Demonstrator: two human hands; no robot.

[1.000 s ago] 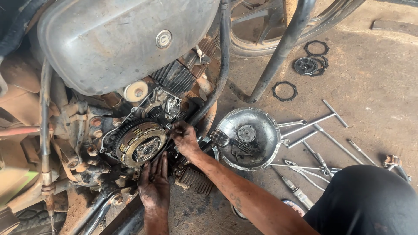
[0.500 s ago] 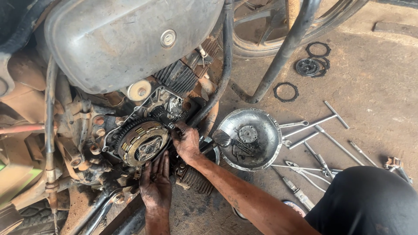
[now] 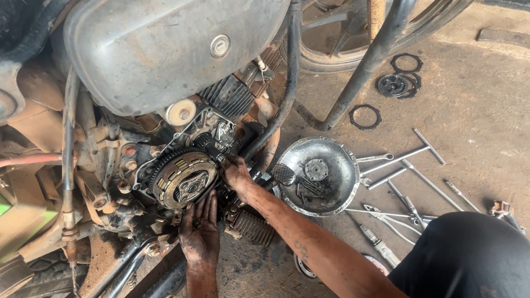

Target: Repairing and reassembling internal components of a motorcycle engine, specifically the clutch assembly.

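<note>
Two greasy hands at one clutch [image 3: 185, 179] — left hand [image 3: 200, 234] flat below, right hand [image 3: 237, 174] pinching something unseen at its edge.

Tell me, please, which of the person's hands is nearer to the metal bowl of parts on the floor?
Right. The right hand works at the engine just left of the metal bowl; the left hand rests lower, under the clutch, farther away.
</note>
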